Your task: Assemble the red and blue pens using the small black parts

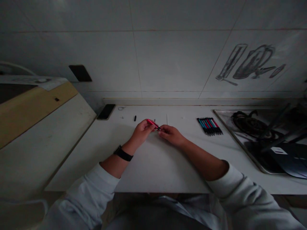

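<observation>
My left hand point(142, 131) is closed round a red pen point(152, 122) with a black tip, held above the white counter point(153, 166). My right hand point(170, 134) pinches the pen's black end, so both hands meet at the pen. A black watch point(123, 153) sits on my left wrist. A thin white refill point(167, 119) and a small black pen part point(135, 118) lie on the counter just behind my hands.
A row of several red, blue and black pens point(209, 126) lies to the right. A black phone point(106, 111) rests at the back left. A gas stove point(263, 134) fills the right side. A wood-topped appliance point(31, 108) stands at left.
</observation>
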Demonstrator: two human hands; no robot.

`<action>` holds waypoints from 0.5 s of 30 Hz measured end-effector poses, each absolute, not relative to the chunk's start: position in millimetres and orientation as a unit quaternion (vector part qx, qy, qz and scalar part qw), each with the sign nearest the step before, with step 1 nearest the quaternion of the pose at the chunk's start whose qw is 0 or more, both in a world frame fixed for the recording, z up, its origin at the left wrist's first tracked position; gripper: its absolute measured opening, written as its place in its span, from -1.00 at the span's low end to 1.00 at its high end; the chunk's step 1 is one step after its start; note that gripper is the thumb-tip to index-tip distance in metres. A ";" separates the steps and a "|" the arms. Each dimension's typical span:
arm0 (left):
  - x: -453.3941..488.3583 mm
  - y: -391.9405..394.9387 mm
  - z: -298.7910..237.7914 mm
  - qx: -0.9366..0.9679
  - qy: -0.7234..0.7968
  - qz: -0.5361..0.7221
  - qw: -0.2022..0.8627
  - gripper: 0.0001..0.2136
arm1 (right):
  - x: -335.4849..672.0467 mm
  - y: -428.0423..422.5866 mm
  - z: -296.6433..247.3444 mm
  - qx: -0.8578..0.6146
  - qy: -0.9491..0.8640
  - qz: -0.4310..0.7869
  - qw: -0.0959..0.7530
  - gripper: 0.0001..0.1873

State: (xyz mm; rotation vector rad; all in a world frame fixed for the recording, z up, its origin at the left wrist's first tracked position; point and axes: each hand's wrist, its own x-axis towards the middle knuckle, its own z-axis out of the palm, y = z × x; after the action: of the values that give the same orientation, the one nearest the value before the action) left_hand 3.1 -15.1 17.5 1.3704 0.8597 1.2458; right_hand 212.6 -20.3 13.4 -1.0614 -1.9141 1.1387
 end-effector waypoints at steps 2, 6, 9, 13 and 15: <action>3.2 -15.3 17.3 0.578 0.354 0.519 0.522 -0.68 | 213.0 -21.4 16.1 -0.406 -0.742 0.417 0.333 -0.60; 3.0 -18.2 21.0 0.600 0.336 0.506 0.521 -0.72 | 211.7 -24.2 20.0 -0.389 -0.736 0.457 0.314 -0.51; 2.5 -19.3 23.1 0.610 0.329 0.497 0.522 -0.72 | 209.3 -25.2 19.4 -0.380 -0.719 0.505 0.289 -0.49; -1.3 -16.6 23.4 0.607 0.346 0.523 0.489 -0.68 | 219.9 -14.7 17.2 -0.421 -0.735 0.417 0.329 -0.59; -4.5 -15.3 24.6 0.615 0.354 0.539 0.455 -0.69 | 237.6 -2.1 16.6 -0.487 -0.737 0.270 0.382 -0.65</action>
State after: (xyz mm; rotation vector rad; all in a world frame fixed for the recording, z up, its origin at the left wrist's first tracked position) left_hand -4.5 -15.3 24.6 1.5162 0.8737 1.3288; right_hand 237.6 -2.1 16.6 -1.2427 -1.8810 0.6896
